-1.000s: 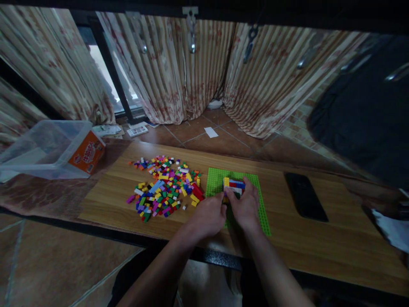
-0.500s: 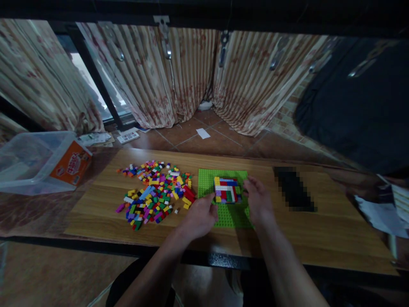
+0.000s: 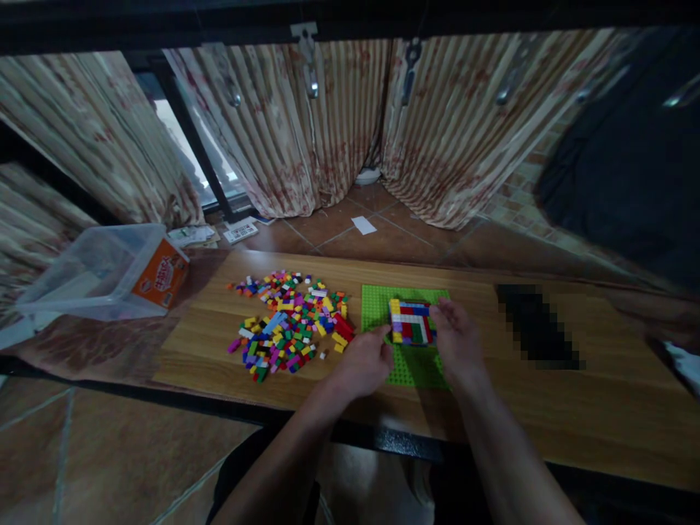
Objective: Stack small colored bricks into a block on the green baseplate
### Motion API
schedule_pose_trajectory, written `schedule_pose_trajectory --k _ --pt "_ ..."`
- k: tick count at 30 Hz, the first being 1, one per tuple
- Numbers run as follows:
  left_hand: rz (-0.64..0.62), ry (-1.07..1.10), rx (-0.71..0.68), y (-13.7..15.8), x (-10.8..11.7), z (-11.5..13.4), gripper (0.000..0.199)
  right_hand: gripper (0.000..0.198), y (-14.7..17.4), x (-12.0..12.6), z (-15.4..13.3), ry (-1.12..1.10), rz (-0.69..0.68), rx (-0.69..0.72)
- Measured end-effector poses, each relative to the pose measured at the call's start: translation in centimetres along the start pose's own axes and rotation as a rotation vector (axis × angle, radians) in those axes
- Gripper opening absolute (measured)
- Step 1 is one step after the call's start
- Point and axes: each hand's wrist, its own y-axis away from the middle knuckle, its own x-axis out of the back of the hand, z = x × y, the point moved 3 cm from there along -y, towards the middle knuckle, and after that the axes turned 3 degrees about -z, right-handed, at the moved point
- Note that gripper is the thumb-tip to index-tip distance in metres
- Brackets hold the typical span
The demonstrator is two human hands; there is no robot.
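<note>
Curtains (image 3: 339, 124) top centre, wooden board (image 3: 607, 415) below; whether my left hand (image 3: 369, 362) or right hand (image 3: 458, 341) grips the brick build (image 3: 411, 323), I can't tell.

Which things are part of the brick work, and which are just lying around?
Seem part of it:
brick block, between left hand and right hand
green baseplate under it
loose bricks

Probably just lying about:
clear bin with orange label
white paper slip
dark pixelated object

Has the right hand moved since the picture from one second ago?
Yes, to the right: judged against the green baseplate, the right hand has gone from over the brick build to its right side.
</note>
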Motion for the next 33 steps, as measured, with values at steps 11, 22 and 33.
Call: schedule_pose_trajectory --k 11,22,33 --pt "0.037 -0.053 0.008 -0.2 0.8 0.2 0.039 0.055 1.7 -0.1 0.2 0.077 -0.032 -0.020" --pt "0.279 -0.055 0.018 0.1 4.3 -1.8 0.034 0.055 1.1 -0.2 0.2 0.119 -0.068 -0.039" --pt "0.737 -0.161 0.388 3.2 13.6 -7.8 0.033 0.061 1.3 -0.1 -0.1 0.123 -0.084 -0.070"
